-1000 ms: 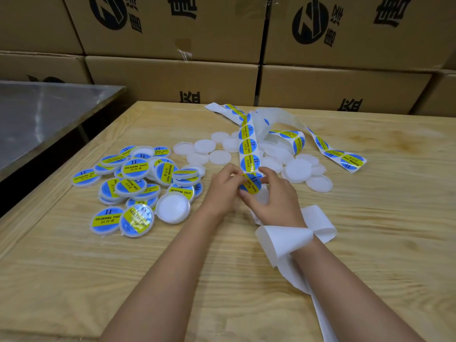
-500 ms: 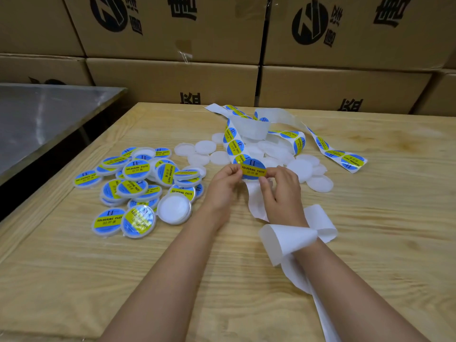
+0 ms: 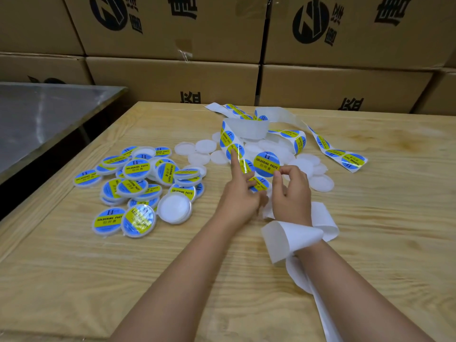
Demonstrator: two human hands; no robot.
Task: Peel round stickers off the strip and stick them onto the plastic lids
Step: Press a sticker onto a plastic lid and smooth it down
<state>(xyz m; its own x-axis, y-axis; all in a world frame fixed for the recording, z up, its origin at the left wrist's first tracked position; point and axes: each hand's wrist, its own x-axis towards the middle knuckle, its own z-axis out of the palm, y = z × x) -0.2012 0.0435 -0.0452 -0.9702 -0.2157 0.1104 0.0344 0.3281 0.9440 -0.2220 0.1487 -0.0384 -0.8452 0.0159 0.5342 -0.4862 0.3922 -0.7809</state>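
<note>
Sticker peeled free since half a second ago

I saw labelled lids [image 3: 138, 178] piled at left. Left hand [image 3: 240, 193] gripped the strip [image 3: 230, 137], forefinger straight along it; right hand [image 3: 291, 191] pinched the loose sticker [image 3: 266, 163] near bare lids [image 3: 320, 182].

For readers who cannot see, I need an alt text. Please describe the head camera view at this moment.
The right hand pinches a peeled round sticker while the left hand holds the sticker strip. On the wooden table, labelled lids lie piled at left, plain white lids beyond the hands.
</note>
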